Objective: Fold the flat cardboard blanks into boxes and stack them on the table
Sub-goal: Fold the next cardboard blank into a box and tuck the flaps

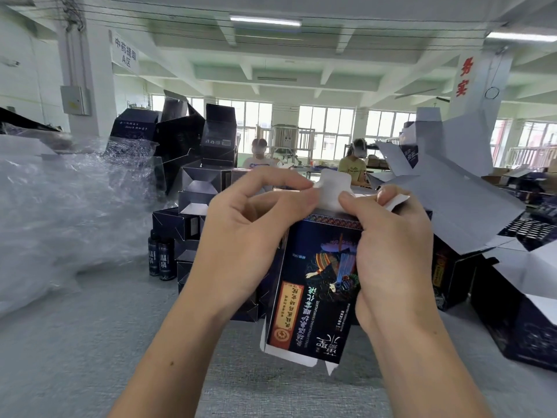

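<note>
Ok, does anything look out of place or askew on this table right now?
Yes. The folded boxes at the back lie in a tumbled heap, several tilted, not a neat stack. Crumpled plastic wrap sprawls over the table on the left. The box in the left hand and right hand shows its print upside down.

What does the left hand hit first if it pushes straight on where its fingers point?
The white top flap of the box: the left hand seems to pinch it in its fingertips; the right hand lies just beyond.
</note>
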